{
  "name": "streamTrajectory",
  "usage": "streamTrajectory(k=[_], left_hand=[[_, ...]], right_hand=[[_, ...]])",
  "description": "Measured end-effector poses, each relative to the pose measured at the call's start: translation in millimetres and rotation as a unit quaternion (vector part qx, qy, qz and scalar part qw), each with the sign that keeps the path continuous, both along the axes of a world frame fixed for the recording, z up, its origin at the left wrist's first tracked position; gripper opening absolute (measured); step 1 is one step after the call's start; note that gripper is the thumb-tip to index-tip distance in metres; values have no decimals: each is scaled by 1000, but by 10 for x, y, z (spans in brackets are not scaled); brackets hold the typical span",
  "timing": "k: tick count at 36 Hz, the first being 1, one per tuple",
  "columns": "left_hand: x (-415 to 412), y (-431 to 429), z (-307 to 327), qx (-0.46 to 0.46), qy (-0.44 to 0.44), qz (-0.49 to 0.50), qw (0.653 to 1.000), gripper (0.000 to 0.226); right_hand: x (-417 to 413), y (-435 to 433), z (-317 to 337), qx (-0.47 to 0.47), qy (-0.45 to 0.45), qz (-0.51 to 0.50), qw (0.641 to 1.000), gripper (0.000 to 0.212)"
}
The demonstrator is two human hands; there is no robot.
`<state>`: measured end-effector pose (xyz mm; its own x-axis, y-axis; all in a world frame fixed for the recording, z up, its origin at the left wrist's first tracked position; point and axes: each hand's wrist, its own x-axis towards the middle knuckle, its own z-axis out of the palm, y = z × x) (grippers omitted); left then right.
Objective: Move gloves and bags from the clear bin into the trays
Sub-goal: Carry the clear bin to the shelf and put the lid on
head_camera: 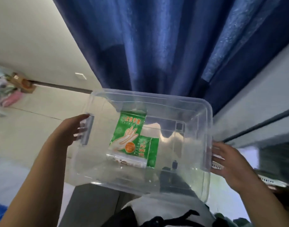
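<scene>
1. Dark blue pleated curtain [157, 46] fills the upper view, with pale wall to its left. No trays are visible anywhere in the frame, so where the contents are to go cannot be told.

2. Large clear rectangular plastic bin [145, 141] is held up in front of the person, off any surface, tilted with its far end toward the curtain. It looks mostly bare inside.

3. Left hand [71, 130] grips the bin's left end at the grey clip handle [88, 130], fingers curled around it. Closed on the bin.

4. Right hand [229, 163] is pressed against the bin's right end wall, fingers spread on or under the rim. It appears to bear the bin; how firmly it clamps cannot be told.

5. Green printed plastic packet of disposable gloves [129, 135] lies flat on the bin floor, left of centre.

6. A second, smaller green packet [152, 151] lies partly under the first, at its near right corner. A clear zip bag [129, 160] overlaps their near edge.

7. Judgement: task barely begun or near its end; these items remain in the bin, none yet transferred in view.
</scene>
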<state>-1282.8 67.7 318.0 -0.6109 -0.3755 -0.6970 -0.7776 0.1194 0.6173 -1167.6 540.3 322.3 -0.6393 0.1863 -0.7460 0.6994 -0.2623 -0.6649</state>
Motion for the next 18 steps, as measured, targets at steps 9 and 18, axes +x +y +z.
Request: streamTrajectory(k=[9, 18], left_hand=[[-176, -579, 320, -20, -14, 162, 986, 17], [-176, -1539, 267, -19, -1, 325, 946, 14]], right_hand=[[-1823, -940, -156, 24, 1, 141, 990, 15], [-3141, -2426, -134, 39, 20, 264, 964, 23]])
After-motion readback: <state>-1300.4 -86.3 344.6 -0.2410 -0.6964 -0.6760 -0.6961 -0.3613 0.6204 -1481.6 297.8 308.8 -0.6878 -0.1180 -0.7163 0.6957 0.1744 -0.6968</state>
